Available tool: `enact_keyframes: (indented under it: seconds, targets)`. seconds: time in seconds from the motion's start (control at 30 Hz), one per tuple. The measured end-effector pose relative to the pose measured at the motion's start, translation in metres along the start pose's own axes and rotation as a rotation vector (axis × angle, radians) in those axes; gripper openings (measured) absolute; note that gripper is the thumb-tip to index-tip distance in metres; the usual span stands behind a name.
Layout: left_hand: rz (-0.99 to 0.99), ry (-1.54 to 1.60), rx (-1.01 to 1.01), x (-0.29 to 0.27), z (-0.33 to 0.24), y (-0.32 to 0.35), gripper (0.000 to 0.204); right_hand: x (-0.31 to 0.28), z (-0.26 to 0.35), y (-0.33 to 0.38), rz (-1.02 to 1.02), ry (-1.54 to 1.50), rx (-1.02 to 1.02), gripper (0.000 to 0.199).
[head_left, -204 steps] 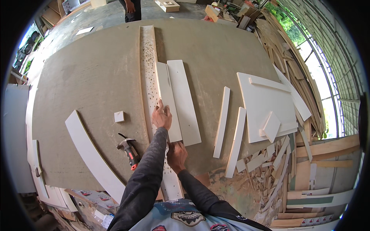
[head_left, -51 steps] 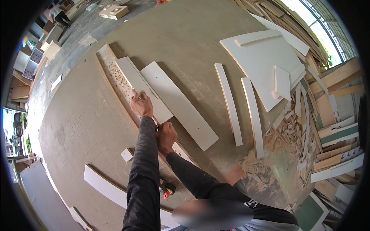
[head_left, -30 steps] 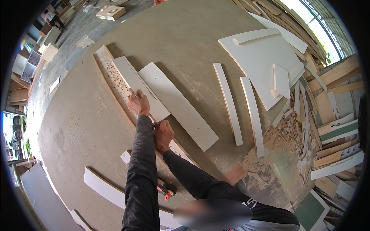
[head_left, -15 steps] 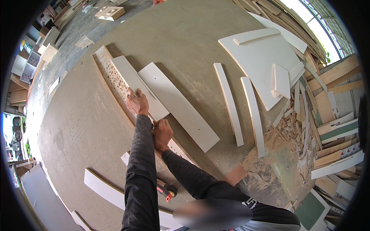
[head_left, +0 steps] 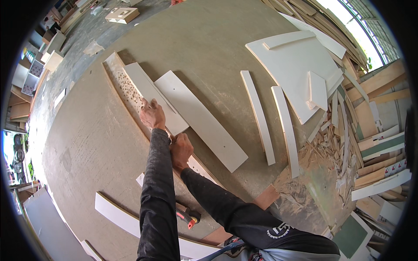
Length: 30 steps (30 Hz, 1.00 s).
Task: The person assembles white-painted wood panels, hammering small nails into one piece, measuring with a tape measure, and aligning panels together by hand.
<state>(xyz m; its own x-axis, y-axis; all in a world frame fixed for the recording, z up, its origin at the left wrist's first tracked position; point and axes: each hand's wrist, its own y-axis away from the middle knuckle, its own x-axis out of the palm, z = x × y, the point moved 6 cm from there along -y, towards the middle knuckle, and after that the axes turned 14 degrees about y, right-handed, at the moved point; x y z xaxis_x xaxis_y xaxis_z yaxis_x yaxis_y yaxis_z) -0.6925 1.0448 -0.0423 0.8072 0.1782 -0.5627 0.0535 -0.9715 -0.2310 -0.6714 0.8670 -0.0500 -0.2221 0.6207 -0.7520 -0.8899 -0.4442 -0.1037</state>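
Observation:
A long, narrow pale board [head_left: 114,65] with a raised edge runs diagonally under my hands, dotted with many small brown bits [head_left: 125,85]. Along its right side lies a white plank [head_left: 146,82]. My left hand [head_left: 152,115] is curled over the border between the two, fingertips down among the brown bits. Just nearer to me, my right hand [head_left: 181,152] is closed like a fist at the near end of the white plank. Whatever either hand grips is hidden under the fingers. Beside them rests a wider white plank [head_left: 200,119] with small holes.
Two narrow white strips [head_left: 257,117] [head_left: 285,130] and a large white panel [head_left: 291,65] lie to the right. Wood offcuts [head_left: 335,143] pile up beyond them. Near my forearms are a red-and-black handled tool [head_left: 189,219] and a curved-looking white strip [head_left: 117,213].
Both hands stay at nearly the same place on the boards, with the left shifting only slightly. The view tilts a little, and more of my clothing shows at the lower edge.

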Motion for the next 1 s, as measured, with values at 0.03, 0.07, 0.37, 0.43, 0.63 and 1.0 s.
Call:
enact_keyframes:
  seconds: [0.03, 0.07, 0.37, 0.43, 0.63, 1.0]
  targets:
    - [-0.006, 0.006, 0.000, 0.000, 0.000, 0.000, 0.049, 0.001, 0.000, 0.000, 0.000, -0.002, 0.000, 0.021]
    - [-0.002, -0.001, -0.003, 0.000, -0.001, 0.000, 0.049, 0.001, 0.000, -0.001, 0.001, -0.003, 0.000, 0.021]
    - [0.000, -0.025, 0.011, 0.003, 0.003, -0.006, 0.050, 0.005, 0.003, -0.003, 0.017, 0.002, 0.024, 0.022]
    - [-0.020, -0.027, 0.023, 0.003, 0.012, -0.011, 0.050, 0.006, 0.007, -0.002, 0.019, 0.002, 0.027, 0.022]
    - [0.001, -0.020, -0.014, 0.005, 0.004, -0.010, 0.050, 0.009, 0.004, -0.005, -0.028, -0.003, 0.026, 0.022]
    - [0.027, -0.037, -0.001, 0.007, 0.006, -0.019, 0.050, 0.012, 0.008, -0.007, -0.056, -0.031, 0.039, 0.025]
